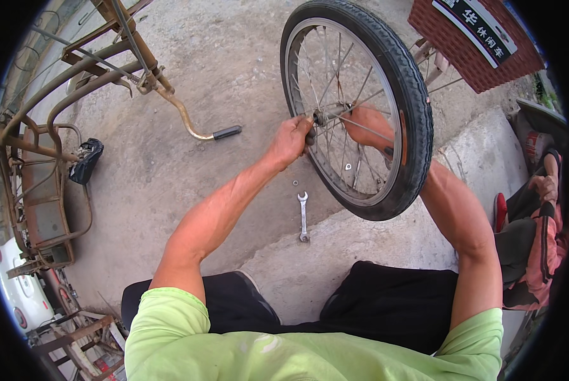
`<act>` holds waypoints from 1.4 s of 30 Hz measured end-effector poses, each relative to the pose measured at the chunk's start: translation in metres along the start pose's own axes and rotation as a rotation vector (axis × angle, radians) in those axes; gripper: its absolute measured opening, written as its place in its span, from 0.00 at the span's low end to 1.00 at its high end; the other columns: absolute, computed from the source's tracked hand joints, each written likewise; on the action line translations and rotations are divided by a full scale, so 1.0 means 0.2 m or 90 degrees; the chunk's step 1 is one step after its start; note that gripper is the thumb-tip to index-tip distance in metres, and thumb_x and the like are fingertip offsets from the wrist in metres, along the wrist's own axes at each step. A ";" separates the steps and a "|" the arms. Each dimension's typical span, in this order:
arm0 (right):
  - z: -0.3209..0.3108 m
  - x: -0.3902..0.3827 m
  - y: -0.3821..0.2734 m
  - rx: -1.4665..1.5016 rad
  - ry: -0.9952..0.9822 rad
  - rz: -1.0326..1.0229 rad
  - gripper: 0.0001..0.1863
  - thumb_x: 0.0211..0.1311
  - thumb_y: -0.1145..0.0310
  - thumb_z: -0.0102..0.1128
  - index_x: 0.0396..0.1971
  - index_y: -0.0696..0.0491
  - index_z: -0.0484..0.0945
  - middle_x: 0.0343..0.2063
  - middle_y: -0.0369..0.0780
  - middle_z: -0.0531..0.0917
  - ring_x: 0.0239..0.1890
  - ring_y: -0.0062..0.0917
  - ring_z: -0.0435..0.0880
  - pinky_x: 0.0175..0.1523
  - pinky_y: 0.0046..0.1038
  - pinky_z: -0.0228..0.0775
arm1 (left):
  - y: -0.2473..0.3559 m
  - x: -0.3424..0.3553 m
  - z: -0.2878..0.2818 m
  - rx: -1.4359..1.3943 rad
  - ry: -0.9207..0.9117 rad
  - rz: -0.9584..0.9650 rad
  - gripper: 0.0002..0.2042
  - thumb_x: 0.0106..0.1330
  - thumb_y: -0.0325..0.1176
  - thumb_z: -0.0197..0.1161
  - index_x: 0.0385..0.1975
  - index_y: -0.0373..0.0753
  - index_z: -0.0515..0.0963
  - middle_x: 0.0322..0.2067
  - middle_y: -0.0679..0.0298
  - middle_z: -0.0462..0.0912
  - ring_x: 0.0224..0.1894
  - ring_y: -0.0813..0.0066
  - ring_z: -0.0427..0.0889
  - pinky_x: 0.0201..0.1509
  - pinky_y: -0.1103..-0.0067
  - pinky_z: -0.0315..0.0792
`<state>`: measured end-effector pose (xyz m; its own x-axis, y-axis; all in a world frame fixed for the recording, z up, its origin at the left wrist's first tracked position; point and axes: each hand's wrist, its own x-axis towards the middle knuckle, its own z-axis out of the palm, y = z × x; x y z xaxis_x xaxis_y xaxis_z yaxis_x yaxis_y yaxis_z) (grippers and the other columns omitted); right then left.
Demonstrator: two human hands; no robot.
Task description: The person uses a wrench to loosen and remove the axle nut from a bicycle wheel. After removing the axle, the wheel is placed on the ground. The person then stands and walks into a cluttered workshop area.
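A small spoked bicycle wheel [418, 108] with a black tyre stands tilted in front of me. My left hand [291, 141] is closed on the near end of the wheel's axle, beside the hub [325, 117]. Behind the spokes, my right hand [368, 125] grips the far end of the axle; its fingertips are partly hidden. On the ground below lies a silver open-ended wrench [303, 219], close to a small nut [295, 183]. A little washer-like metal piece [348, 166] shows between the spokes.
A rusty tricycle-like frame [74, 70] stands at the left, its black-gripped handlebar [226, 133] reaching inward. A brown woven basket [478, 54] is at the upper right. Another person [538, 235] sits at the right. A white car [20, 286] is far left.
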<state>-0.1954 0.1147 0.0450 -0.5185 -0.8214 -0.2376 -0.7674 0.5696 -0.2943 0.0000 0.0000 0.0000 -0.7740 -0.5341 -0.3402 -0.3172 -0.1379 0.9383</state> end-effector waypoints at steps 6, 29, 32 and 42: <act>-0.03 -0.01 -0.02 -0.031 -0.039 -0.016 0.21 0.72 0.59 0.54 0.34 0.65 0.82 0.32 0.62 0.83 0.38 0.57 0.85 0.44 0.51 0.76 | 0.01 0.00 -0.05 0.319 0.077 0.369 0.22 0.79 0.45 0.50 0.32 0.29 0.74 0.26 0.47 0.75 0.31 0.51 0.78 0.39 0.60 0.69; -0.05 -0.07 -0.09 0.007 -0.013 -0.033 0.15 0.67 0.64 0.60 0.33 0.62 0.85 0.30 0.58 0.85 0.35 0.54 0.87 0.39 0.49 0.77 | -0.04 -0.07 0.11 -0.228 0.105 0.007 0.20 0.78 0.46 0.51 0.26 0.38 0.74 0.17 0.64 0.73 0.12 0.75 0.69 0.15 0.76 0.61; -0.03 -0.05 -0.03 -0.012 0.051 -0.074 0.17 0.68 0.62 0.57 0.32 0.63 0.84 0.29 0.59 0.84 0.35 0.54 0.87 0.40 0.50 0.77 | -0.04 -0.05 0.03 -0.183 0.016 0.030 0.24 0.77 0.54 0.53 0.29 0.37 0.77 0.19 0.63 0.76 0.16 0.75 0.74 0.19 0.76 0.66; -0.01 -0.02 -0.06 -0.070 -0.011 -0.088 0.19 0.70 0.61 0.51 0.37 0.62 0.83 0.32 0.57 0.84 0.38 0.51 0.85 0.44 0.48 0.75 | -0.71 -0.30 0.03 0.315 -0.199 -0.301 0.22 0.70 0.52 0.66 0.31 0.34 0.84 0.25 0.61 0.85 0.20 0.73 0.81 0.25 0.73 0.73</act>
<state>-0.1846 0.1113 0.0522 -0.3991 -0.8908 -0.2173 -0.8681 0.4434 -0.2231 0.0883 0.0556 -0.1135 -0.5904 -0.2396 -0.7707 -0.8064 0.1358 0.5755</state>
